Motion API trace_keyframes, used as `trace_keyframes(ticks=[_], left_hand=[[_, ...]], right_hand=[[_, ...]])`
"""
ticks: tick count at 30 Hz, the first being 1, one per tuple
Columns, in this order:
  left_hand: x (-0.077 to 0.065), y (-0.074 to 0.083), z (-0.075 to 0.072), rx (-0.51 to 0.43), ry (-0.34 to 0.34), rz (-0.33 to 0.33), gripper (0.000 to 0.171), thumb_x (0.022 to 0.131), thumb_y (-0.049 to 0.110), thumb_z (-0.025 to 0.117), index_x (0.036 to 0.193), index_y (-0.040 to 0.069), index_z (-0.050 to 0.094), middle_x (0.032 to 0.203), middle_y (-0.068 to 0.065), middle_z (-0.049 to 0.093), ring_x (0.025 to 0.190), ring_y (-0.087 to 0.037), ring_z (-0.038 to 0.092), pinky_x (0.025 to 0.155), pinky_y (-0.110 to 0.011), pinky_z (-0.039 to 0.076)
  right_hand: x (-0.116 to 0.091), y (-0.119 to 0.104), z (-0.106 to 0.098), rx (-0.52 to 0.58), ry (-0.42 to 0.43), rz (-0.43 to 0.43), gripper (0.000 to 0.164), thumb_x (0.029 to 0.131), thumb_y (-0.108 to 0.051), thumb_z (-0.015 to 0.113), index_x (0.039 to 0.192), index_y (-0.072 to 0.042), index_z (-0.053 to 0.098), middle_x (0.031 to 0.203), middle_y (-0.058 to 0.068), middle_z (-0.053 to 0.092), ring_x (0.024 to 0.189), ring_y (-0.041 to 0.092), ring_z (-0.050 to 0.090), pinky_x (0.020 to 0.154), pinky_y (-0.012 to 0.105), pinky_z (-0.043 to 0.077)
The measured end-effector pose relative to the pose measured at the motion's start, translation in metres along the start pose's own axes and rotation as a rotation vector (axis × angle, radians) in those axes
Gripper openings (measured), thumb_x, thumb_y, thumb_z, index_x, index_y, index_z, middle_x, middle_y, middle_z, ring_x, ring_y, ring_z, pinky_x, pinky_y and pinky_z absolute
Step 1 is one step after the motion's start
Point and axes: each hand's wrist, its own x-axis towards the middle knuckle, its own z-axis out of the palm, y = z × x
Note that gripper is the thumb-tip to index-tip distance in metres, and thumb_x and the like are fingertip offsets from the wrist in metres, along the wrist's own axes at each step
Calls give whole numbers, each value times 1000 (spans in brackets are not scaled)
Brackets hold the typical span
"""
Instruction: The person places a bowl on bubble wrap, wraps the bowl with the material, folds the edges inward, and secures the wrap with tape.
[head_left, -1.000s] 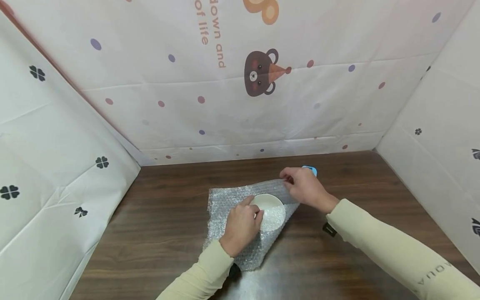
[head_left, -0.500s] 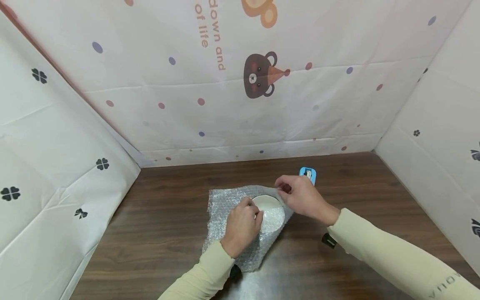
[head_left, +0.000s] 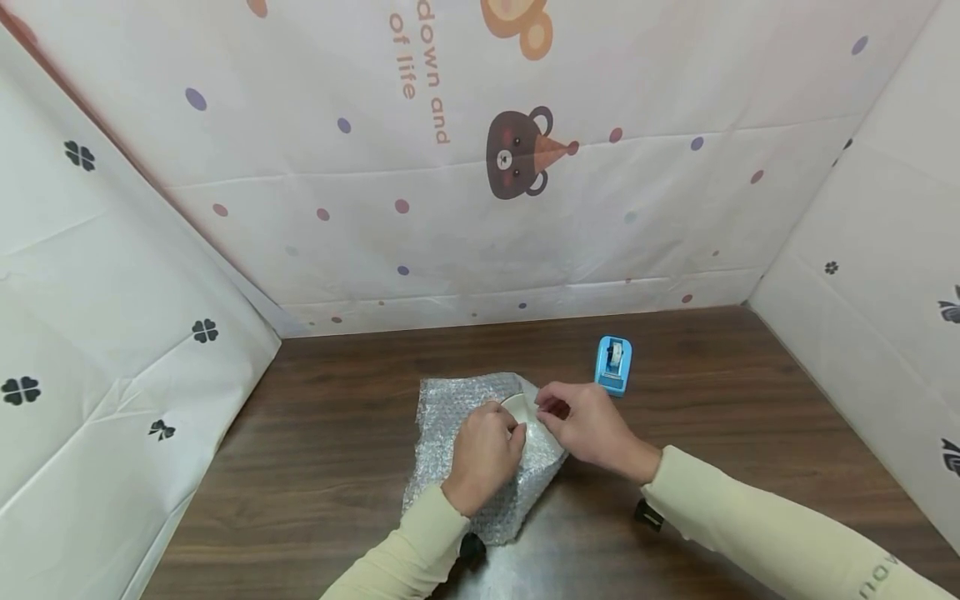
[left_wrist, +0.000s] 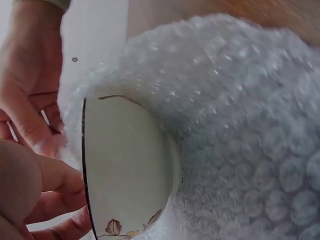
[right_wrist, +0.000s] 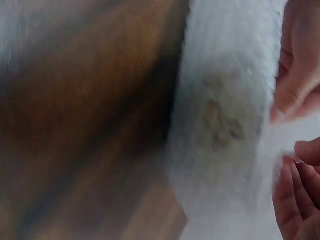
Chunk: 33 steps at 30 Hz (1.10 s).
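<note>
Just below the centre of the head view, bubble wrap (head_left: 442,433) is lying on the bench (head_left: 315,450), and a pale bowl (head_left: 516,407) is sitting on it, towards its right side. A flap of the wrap is covering the bowl's right part, while a slice of the interior is showing between my hands.

Over the bowl's left side I am resting my left hand (head_left: 483,458). At the lower left of the left wrist view, its fingers (left_wrist: 59,174) are bending and touching the dark rim; the tips are partly hidden there, so I cannot tell whether they are pinching or only pressing. Brown leaf shapes are showing on the bowl's wall near the bottom of that view, and wrap is filling the right.

At the bowl's right side, my right hand (head_left: 588,427) is pinching the edge of the flap between its fingers, which are appearing at the lower right of the blurred right wrist view. Further left there, a brownish pattern is showing through the wrap.

Just above my right hand in the head view, a blue tape dispenser (head_left: 613,367) is resting on the bench, apart from the wrap. Pale sleeves (head_left: 780,525) are covering my forearms. Across the top of the frame, a white printed sheet (head_left: 315,250) is hanging, a brown bear (head_left: 504,158) showing near upper centre.
</note>
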Motion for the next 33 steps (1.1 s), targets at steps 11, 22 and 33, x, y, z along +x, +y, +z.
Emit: trace_keyframes(ticks=[11,22,33], left_hand=[[10,-7,-3,-347,-141,-174,20,91,8,73,73,9,82,73,-2,72,66,-10,58,63,-23,46],[14,-10,-6,-708,-226,-438,21,96,11,68,86,1,84,111,-13,80,118,-33,70,101,-48,56],[14,-10,-6,-837,-267,-553,33,104,18,62,91,-6,81,134,-20,70,148,-44,45,122,-57,37]], right_hand=[[-12,7,24,-27,195,-143,16,82,0,86,92,-8,77,86,1,78,77,9,73,70,30,63],[-11,14,35,-27,281,-364,21,76,8,86,87,-8,77,83,0,78,74,10,70,68,24,60],[-10,18,38,-78,278,-465,25,75,9,85,89,-10,77,83,-1,78,75,10,70,70,27,60]])
